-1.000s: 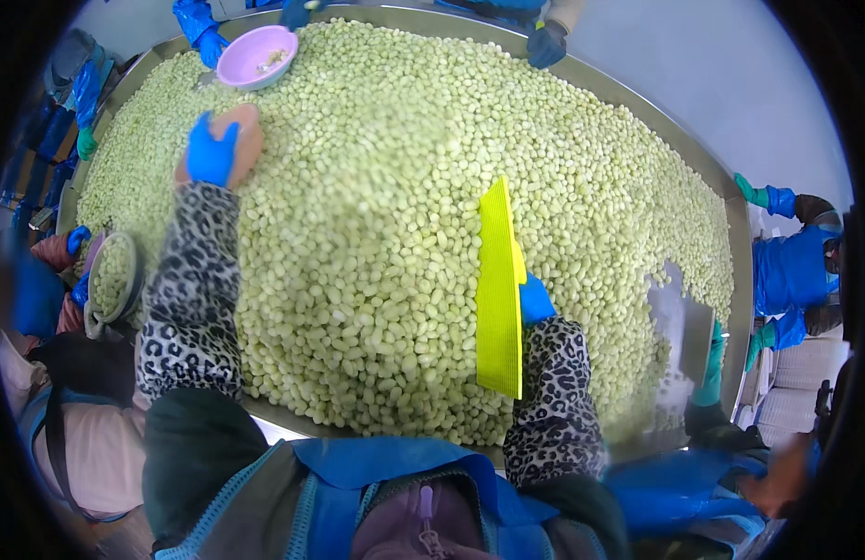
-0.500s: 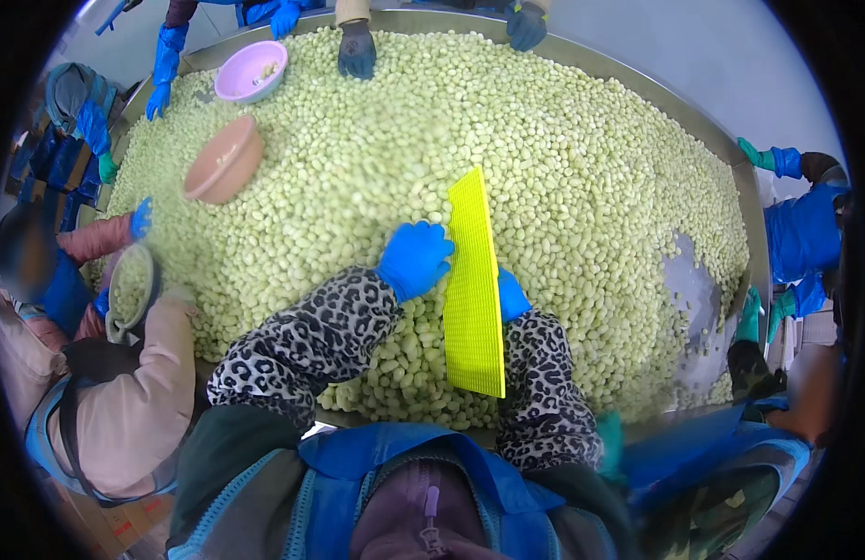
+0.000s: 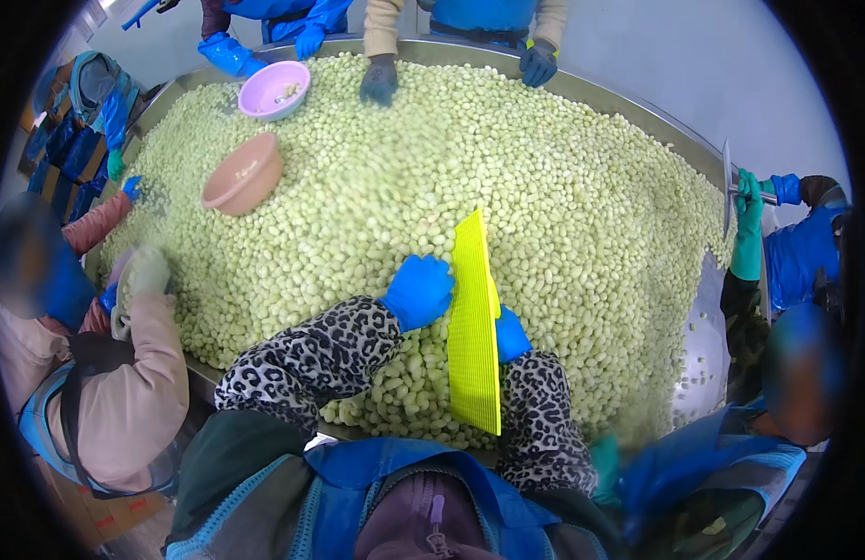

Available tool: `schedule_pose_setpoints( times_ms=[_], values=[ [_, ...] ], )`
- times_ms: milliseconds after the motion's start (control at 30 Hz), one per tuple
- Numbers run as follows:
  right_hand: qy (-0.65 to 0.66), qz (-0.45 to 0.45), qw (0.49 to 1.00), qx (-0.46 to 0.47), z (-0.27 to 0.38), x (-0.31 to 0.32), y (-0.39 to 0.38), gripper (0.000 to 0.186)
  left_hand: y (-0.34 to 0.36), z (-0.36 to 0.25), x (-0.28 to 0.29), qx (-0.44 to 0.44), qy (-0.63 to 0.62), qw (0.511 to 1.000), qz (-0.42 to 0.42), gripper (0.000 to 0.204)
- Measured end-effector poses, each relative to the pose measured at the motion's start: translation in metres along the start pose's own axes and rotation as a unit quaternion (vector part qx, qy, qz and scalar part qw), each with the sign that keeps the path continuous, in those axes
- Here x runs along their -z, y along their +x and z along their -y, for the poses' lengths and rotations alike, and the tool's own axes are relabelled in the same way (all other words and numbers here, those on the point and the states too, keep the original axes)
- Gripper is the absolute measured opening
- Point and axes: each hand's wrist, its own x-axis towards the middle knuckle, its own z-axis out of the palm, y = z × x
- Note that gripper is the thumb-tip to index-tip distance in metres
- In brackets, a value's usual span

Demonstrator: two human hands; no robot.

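Stood on edge in front of me is a bright yellow ribbed plastic board (image 3: 475, 336). My right hand (image 3: 512, 334), in a blue glove, grips its right side; part of those fingers is hidden behind it. Just left of the board is my left hand (image 3: 420, 292), also blue-gloved, its fingers curled over the heap. Whatever may be inside that hand is hidden. Both hands are over a thick layer of pale green oval pieces (image 3: 563, 224), bean-like in shape, whose exact kind I cannot tell.
A metal rim (image 3: 628, 98) bounds the heap. A brown bowl (image 3: 244, 175) and a pink-purple bowl (image 3: 275, 91) sit on the far left. Co-workers stand around; one at the right grips a flat-bladed tool (image 3: 728, 187). Bare metal surface (image 3: 703, 345) shows at right.
My view has shifted, so the scene sits lower. My left hand's fingers have curled in beside the board. At the right, a co-worker's green glove has raised a flat-bladed tool.
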Motion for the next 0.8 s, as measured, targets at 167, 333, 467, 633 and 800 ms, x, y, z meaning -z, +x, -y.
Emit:
schedule_pose_setpoints(
  times_ms=[167, 333, 467, 633, 800],
  values=[
    [-0.007, -0.073, 0.997, -0.012, 0.011, -0.001, -0.019, 0.032, -0.020, 0.063, 0.039, 0.150, -0.312, 0.900, -0.264, 0.015],
    [0.100, -0.199, 0.974, 0.044, 0.006, 0.034, -0.045, 0.036, -0.079, 0.268, 0.083, 0.320, -0.191, 0.843, -0.388, 0.027],
    [0.056, -0.266, 0.962, 0.026, 0.001, 0.057, -0.070, 0.035, -0.120, 0.377, 0.106, 0.470, -0.166, 0.759, -0.419, 0.037],
    [0.064, -0.288, 0.955, 0.021, 0.017, 0.067, -0.093, 0.036, -0.110, 0.382, 0.080, 0.413, -0.064, 0.802, -0.427, 0.040],
    [-0.040, -0.223, 0.971, 0.079, 0.061, 0.059, -0.064, 0.042, -0.037, 0.214, 0.058, 0.338, -0.255, 0.812, -0.401, 0.029]
  ],
)
